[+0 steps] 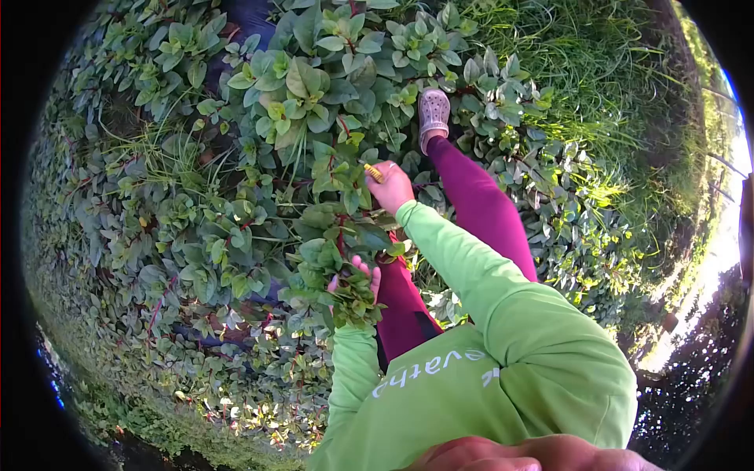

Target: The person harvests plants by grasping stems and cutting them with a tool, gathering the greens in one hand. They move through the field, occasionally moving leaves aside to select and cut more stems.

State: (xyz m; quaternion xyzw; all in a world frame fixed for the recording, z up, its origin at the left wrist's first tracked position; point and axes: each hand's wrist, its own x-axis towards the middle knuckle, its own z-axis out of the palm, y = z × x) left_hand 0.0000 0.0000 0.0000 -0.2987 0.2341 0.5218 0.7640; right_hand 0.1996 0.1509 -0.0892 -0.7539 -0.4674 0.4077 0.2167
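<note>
My left hand (369, 276) is closed around a bunch of leafy red-stemmed cuttings (349, 302), whose leaves cover most of the palm and several fingers. Just above it, my right hand (390, 188) grips a small tool by its yellow handle with dark stripes (374, 173). The tool's working end is lost among the leaves, so I cannot tell its kind. Right at the right hand's fingertips stands a leafy plant (336, 169) with a red stem.
Dense red-stemmed leafy plants (204, 228) spread across the left and middle. Tall grass (581, 86) grows at the upper right. My leg in purple leggings (487, 204) reaches forward, its foot in a pink clog (433, 114) among the plants. Dark sheeting (250, 23) shows between rows.
</note>
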